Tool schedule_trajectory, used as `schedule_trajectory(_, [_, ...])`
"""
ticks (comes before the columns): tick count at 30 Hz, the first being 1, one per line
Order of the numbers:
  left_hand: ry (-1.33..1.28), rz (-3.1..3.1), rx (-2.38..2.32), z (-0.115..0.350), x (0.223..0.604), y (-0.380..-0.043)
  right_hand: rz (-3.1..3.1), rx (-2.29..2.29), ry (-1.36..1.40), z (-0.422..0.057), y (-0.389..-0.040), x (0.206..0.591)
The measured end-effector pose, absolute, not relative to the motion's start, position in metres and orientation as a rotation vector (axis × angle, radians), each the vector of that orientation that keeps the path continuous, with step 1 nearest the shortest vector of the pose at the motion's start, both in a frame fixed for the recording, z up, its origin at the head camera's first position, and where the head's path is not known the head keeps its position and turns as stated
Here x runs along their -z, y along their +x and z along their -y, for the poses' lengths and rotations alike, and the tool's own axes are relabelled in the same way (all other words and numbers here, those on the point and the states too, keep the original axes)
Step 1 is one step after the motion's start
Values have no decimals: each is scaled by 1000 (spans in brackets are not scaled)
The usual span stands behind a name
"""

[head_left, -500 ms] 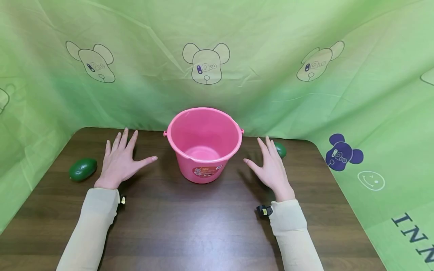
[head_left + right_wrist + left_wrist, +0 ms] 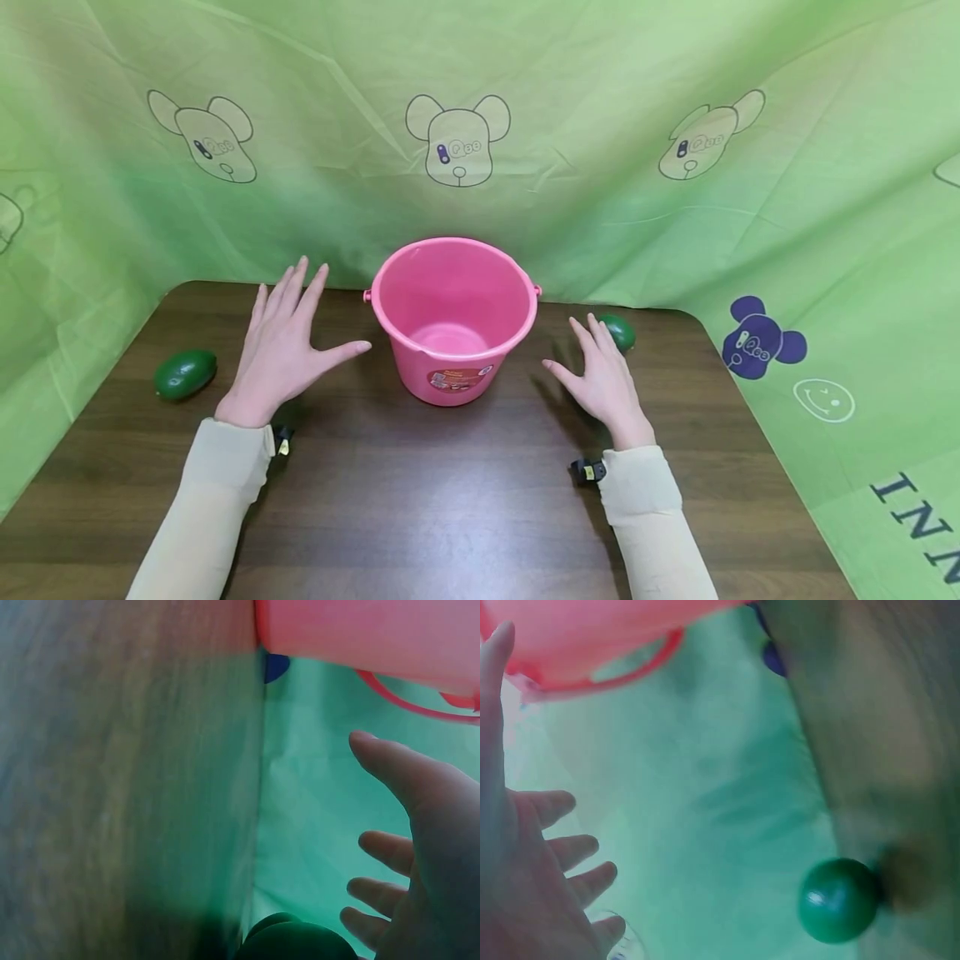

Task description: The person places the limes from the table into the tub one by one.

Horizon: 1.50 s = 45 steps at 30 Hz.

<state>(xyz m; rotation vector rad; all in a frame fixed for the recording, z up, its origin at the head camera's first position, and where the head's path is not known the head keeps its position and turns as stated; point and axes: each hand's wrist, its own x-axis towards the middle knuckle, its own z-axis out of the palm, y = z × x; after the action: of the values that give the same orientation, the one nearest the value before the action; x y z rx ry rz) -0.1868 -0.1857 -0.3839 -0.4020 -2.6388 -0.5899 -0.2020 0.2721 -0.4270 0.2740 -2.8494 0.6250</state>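
Note:
A pink bucket (image 2: 447, 375) stands upright at the back middle of the table, between my two hands. My left hand (image 2: 281, 354) hovers left of it, fingers spread and thumb pointing at the bucket, apart from its rim. Farther left lies a glossy dark green oval fruit (image 2: 185, 374), also seen low in the left wrist view (image 2: 840, 900). My right hand (image 2: 603, 379) is held right of the bucket, fingers extended, holding nothing. Beyond its fingertips a second green oval fruit (image 2: 618, 332) is partly hidden; the right wrist view shows that fruit (image 2: 300, 943) at the bottom edge.
The brown wooden table (image 2: 420, 517) ends at the back against a green printed cloth (image 2: 337, 208), which also hangs along both sides. The bucket's pink handle (image 2: 641, 671) hangs on its far side. A small black device (image 2: 587, 472) sits at my right wrist.
My left hand has risen and moved right and forward, nearer the bucket. My right hand has drawn back slightly, showing more of the right fruit. The bucket and both fruits have stayed put.

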Motion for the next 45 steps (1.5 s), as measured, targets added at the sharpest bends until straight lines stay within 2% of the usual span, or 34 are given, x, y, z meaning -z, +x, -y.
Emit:
schedule_trajectory(14, [-658,2463,640,152,360,-176,2854,-597,276,-280,-201,429])
schedule_trajectory(45, [-941,2296,717,123,363,-177,3014,-605,185,-302,-183,420])
